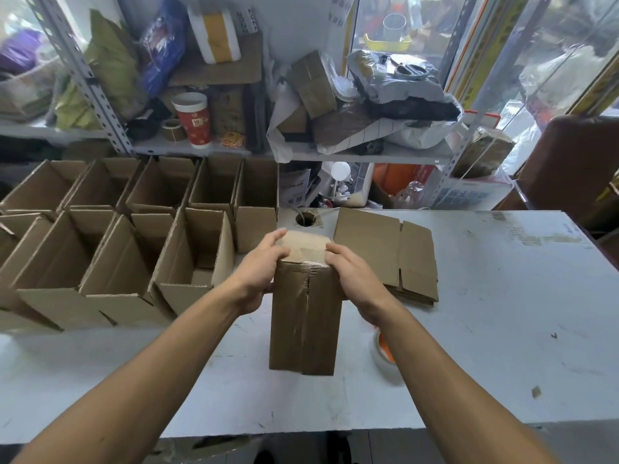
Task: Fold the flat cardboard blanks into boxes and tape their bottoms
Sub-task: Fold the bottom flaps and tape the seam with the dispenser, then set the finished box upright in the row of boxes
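From the head camera, a person stands at a pale counter (485, 296) and holds a tall cardboard box (304, 316) upright near its middle. The box's taped end faces up, with clear tape running across the top and down the near side over the seam. The left hand (259, 272) grips the upper left edge of the box, fingers curled over the top and thumb on the side. The right hand (355, 279) clasps the upper right edge in the same way, fingers bent over the taped top.

Just beside the box on the right, partly hidden behind the right forearm, lies a roll of tape (385, 354) with an orange core. Behind the right hand, a stack of flat cardboard blanks (402, 256) rests on the counter, touching nothing else that can be made out.

To the left, two rows of folded boxes (117, 236) stand open side up, packed close against each other. A round hole (305, 218) shows in the counter just behind the held box. At the back, a metal shelf (335, 155) carries bags, parcels and a red paper cup (194, 118).
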